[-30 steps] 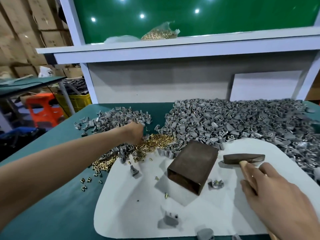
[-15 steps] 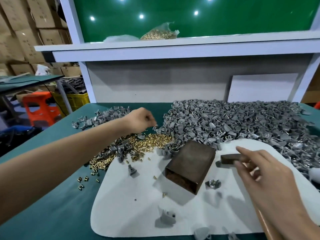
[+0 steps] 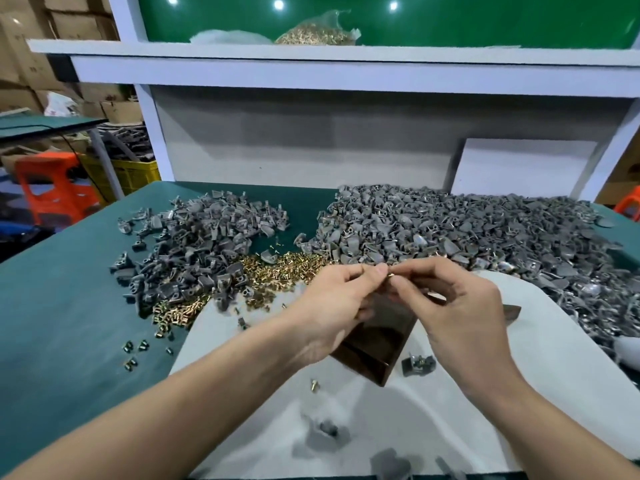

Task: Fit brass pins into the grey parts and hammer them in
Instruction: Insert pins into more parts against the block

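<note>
Green table (image 3: 69, 306): white mat (image 3: 554, 358), grey parts (image 3: 450, 223); cardboard boxes (image 3: 20, 29) behind. Right hand (image 3: 464, 306) pinches brass pin (image 3: 390, 275); left hand (image 3: 332, 303) curled, hold unclear.

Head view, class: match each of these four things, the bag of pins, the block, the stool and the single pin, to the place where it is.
Things:
1 bag of pins
2 block
3 stool
4 single pin

Places:
a between the left hand and the right hand
b on the white mat
c on the shelf
d beyond the bench, far left

Pairs: 1-c; 2-b; 3-d; 4-a
</note>
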Demonstrator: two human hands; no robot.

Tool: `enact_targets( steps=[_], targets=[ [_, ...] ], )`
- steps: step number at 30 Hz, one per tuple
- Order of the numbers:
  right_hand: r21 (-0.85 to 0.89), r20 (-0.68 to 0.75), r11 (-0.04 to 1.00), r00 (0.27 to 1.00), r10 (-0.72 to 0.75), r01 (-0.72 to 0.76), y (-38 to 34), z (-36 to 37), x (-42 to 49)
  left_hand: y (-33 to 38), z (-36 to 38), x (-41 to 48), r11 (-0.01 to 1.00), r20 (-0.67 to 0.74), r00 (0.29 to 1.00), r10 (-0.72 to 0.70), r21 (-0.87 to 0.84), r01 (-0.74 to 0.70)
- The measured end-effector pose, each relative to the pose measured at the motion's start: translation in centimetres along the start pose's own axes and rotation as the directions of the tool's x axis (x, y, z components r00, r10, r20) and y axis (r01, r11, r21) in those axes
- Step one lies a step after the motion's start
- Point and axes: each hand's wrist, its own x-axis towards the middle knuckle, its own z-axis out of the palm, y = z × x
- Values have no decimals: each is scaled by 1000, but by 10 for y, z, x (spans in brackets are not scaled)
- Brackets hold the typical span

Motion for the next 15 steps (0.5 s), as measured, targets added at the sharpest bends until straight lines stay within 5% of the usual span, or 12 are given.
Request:
enact_targets(
  steps=[11, 15],
  targets=[
    [-8, -73, 999, 997, 31, -31, 18, 4, -10, 6, -8, 7, 903, -89, 993, 73, 428, -28],
    [-3, -71, 996, 994, 85, -86, 20, 5, -10, 7, -14, 5, 856, 32, 994, 106, 505, -108]
  ],
)
